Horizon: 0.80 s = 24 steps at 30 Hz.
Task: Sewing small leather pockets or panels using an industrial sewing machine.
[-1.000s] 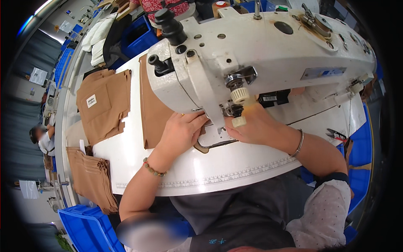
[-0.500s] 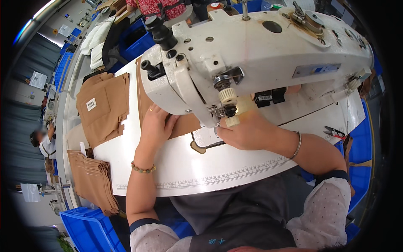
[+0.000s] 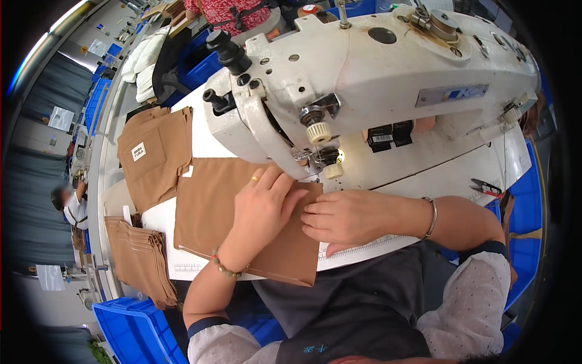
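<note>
A brown fabric panel point(image 3: 206, 212) lies across the machine bed, its lower corner hanging past the front edge. My left hand point(image 3: 264, 203) rests on it with the fingers stretched out and the thumb apart. At the panel's right edge is my right hand point(image 3: 345, 215), fingers laid over the fabric and thumb apart from them. Just beyond both hands is the needle area point(image 3: 318, 164) of a white sewing machine point(image 3: 376, 73). What lies under my palms is hidden.
Left of the panel lie a brown piece with a pocket and white label point(image 3: 139, 151) and a stack of folded brown fabric point(image 3: 136, 258). Red-and-black thread snips point(image 3: 487, 188) lie at the right. Blue bins point(image 3: 136, 330) stand below the table; another person point(image 3: 236, 12) is behind the machine.
The brown panel has come out from under the machine head toward me and now lies across the front of the bed. Both hands have moved nearer, the left also rightward.
</note>
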{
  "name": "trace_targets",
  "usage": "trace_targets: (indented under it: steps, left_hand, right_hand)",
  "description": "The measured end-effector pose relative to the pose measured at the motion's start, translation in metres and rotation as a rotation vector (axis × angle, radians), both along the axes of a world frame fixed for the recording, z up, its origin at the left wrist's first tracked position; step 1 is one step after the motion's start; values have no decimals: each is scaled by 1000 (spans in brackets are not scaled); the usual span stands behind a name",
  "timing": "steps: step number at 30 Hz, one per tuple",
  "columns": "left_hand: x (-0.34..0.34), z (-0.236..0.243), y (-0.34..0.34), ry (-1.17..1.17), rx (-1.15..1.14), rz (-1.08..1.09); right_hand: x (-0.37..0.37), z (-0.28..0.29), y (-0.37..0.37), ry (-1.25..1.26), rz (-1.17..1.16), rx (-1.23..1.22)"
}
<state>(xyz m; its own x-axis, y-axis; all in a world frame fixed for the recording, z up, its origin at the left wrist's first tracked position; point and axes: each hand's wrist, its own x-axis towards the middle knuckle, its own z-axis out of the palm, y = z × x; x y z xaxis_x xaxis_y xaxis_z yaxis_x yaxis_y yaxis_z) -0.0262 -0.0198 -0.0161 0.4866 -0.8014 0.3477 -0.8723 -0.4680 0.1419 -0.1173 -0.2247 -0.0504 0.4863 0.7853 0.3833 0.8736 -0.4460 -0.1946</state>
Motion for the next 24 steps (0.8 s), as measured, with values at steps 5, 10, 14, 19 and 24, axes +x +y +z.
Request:
trace_targets:
  steps: [5, 10, 14, 19, 24]
  left_hand:
    - [20, -27, 4, 125, -105, -45]
    - [14, -30, 17, 179, -134, 171]
    - [22, -18, 13, 214, -116, 32]
    - [35, -12, 9, 527, -14, -40]
    - [38, -13, -5, 929, -206, 93]
  right_hand:
    - [-3, -5, 1, -77, -37, -56]
    - [3, -15, 6, -229, -46, 112]
    - [6, -20, 11, -266, -44, 120]
    - [4, -22, 10, -230, -46, 45]
    - [13, -16, 4, -464, -124, 84]
